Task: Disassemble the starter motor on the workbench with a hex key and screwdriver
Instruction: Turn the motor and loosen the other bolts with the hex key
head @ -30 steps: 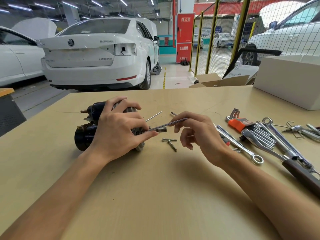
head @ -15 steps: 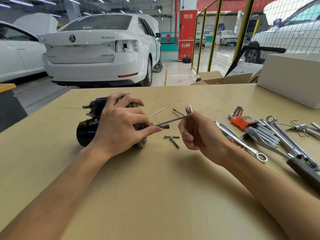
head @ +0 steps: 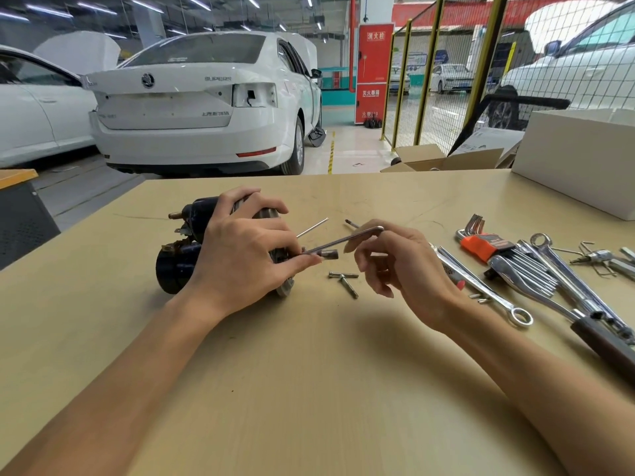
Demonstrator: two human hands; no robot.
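The black starter motor [head: 178, 266] lies on its side on the wooden workbench [head: 309, 389]. My left hand [head: 247, 255] grips its right end from above, fingers curled round the housing. A silver hex key [head: 343, 240] runs from the motor's end face up to the right. My right hand [head: 402, 266] holds its bent end between thumb and fingers. A thin rod [head: 312, 227] sticks out of the motor behind the key. Two removed bolts [head: 345, 281] lie on the bench between my hands.
To the right lie a hex key set in an orange holder [head: 488, 243], wrenches [head: 481, 286] and a ratchet with a dark handle [head: 604, 341]. A white box [head: 577, 163] stands at the back right. A screwdriver tip [head: 350, 222] shows behind my right hand.
My right hand has turned the hex key, so its short bent end, which pointed up half a second ago, now lies flat. My left hand stays on the motor.
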